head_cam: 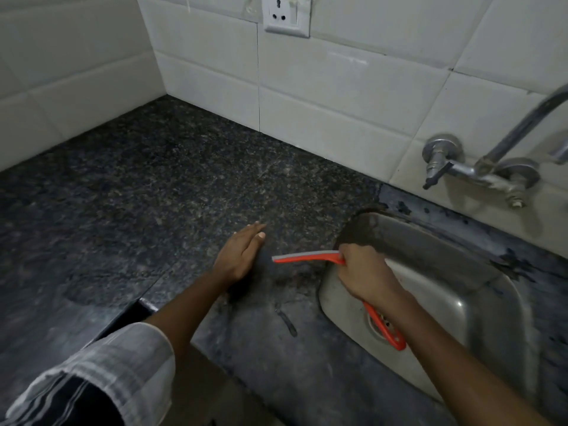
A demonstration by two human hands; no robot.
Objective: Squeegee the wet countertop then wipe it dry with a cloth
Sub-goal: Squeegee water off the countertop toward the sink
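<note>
A dark speckled granite countertop (184,186) fills the middle of the view. My right hand (365,272) is closed around the handle of a red squeegee (304,257). Its grey-edged blade points left, just above the counter by the sink's left rim. The handle's looped end sticks out below my wrist, over the sink. My left hand (241,252) lies flat on the counter with fingers together, just left of the blade and apart from it. No cloth is in view.
A steel sink (479,305) is set into the counter at the right. A chrome tap (479,170) projects from the white tiled wall (338,87) above it. A wall socket (287,15) sits at the top. The counter's front edge runs at lower left.
</note>
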